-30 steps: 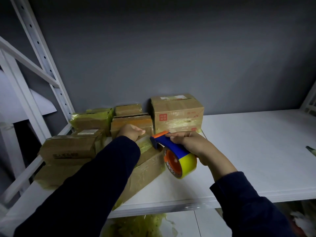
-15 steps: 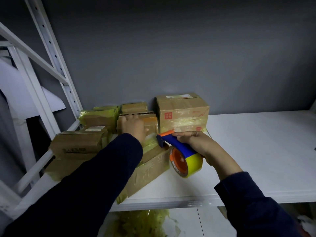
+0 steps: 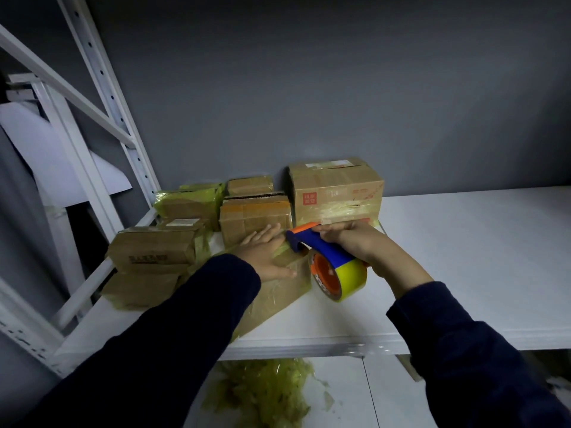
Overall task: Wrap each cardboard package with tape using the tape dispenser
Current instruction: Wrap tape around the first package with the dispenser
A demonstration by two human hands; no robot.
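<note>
White shelf (image 3: 463,257) carries taped cardboard packages (image 3: 335,193).

I have open room across the right half of the white shelf board (image 3: 469,261), up to the grey back wall (image 3: 340,88). Leftward, a cluster of brown cardboard boxes (image 3: 255,217) blocks the way, hemmed by the white metal rack upright (image 3: 120,125).

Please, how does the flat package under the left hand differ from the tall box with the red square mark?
The flat package lies low and long, near the front edge of the shelf; the tall box stands higher, by the wall. The left hand presses on the flat package; no hand is on the tall box's top. Both are brown cardboard bearing yellowish tape.
</note>
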